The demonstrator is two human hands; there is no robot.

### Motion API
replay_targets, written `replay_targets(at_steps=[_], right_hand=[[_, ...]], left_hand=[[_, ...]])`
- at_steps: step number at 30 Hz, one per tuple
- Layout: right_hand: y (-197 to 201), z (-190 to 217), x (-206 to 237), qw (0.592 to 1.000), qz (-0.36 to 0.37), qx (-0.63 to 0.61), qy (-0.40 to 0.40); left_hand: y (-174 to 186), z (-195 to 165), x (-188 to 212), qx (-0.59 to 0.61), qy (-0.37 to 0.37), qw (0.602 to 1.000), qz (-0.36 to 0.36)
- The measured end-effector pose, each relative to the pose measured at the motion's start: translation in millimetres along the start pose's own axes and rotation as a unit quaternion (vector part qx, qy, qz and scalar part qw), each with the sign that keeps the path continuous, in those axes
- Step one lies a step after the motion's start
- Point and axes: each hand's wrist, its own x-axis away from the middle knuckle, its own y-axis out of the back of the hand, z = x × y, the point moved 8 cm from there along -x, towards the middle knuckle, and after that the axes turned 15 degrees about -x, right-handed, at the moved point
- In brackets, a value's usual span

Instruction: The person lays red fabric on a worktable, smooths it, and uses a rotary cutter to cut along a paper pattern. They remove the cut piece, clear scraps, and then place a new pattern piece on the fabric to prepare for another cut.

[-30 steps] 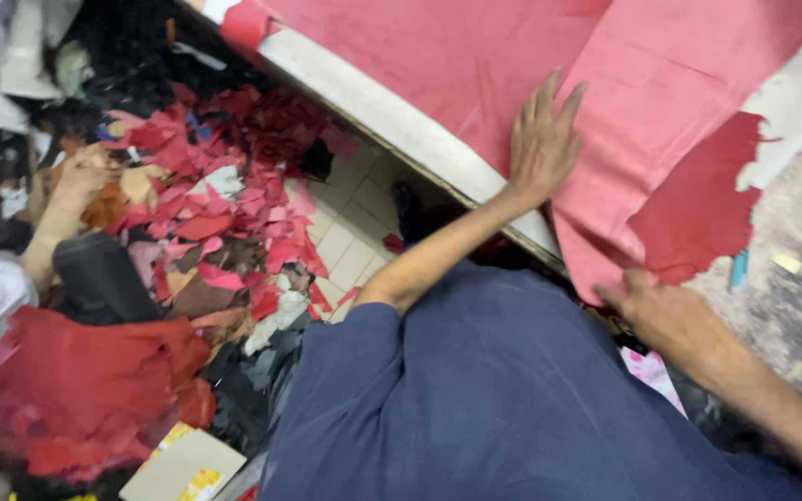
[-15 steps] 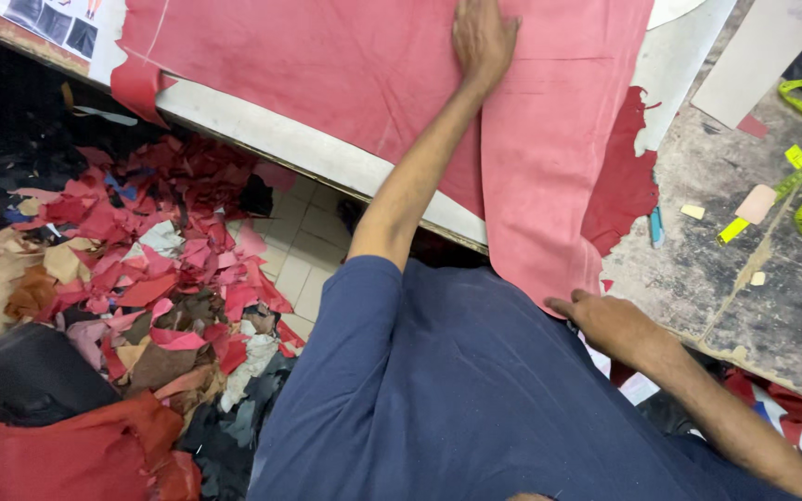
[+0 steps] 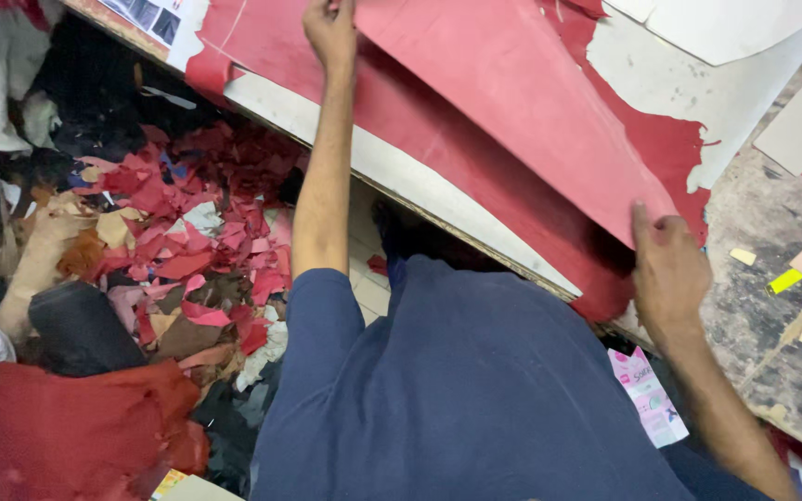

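Shirt: nearest to me is my dark blue shirt (image 3: 475,399), filling the bottom middle of the view.
Right hand: my right hand (image 3: 668,271) sits at the near edge of the worktable (image 3: 772,306), fingers curled shut around the lower corner of the red leather sheet (image 3: 503,102), thumb pointing up along the lifted fold.
Red leather sheet: it lies across the table and hangs a little over the near edge; the part by my right hand is raised, showing a lighter, matte underside above the darker glossy layer below.
Paper slip: a pink and white printed slip (image 3: 647,394) sits just below my right wrist, off the table edge.
Floor scraps: to my left, below the table, a heap of red, pink and tan scraps (image 3: 187,241) covers the floor, with a large red piece (image 3: 76,431) nearest me and a black rounded object (image 3: 76,325) beside it.
Table bits: small yellow and pink offcuts (image 3: 791,269) lie on the worn grey surface, well apart from the sheet.
Left hand: my left arm stretches far out; the left hand (image 3: 329,28) pinches the far part of the sheet, fingers closed on it.
White board: a pale sheet (image 3: 661,56) lies under the leather at the far right.
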Motion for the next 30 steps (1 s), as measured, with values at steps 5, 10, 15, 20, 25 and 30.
replay_targets(at_steps=[5, 10, 15, 20, 25, 30], right_hand=[[-64, 20, -17, 0.998, -0.013, 0.017, 0.052], [-72, 24, -10, 0.998, 0.030, -0.039, 0.032], [-68, 26, 0, 0.998, 0.053, -0.040, -0.009], [-58, 24, 12, 0.986, -0.015, -0.162, -0.048], [-64, 25, -12, 0.955, -0.133, -0.233, -0.123], [-94, 38, -57, 0.946, -0.096, -0.224, -0.214]], left_hand=[[71, 18, -4, -0.266, 0.009, 0.960, -0.083], [76, 19, -21, -0.318, 0.006, 0.946, -0.069], [78, 39, -36, -0.375, 0.087, 0.922, -0.036], [69, 24, -60, -0.445, -0.050, 0.893, -0.046], [-17, 11, -36, -0.401, -0.221, 0.876, 0.152], [-86, 6, 3, -0.421, -0.248, 0.832, 0.263]])
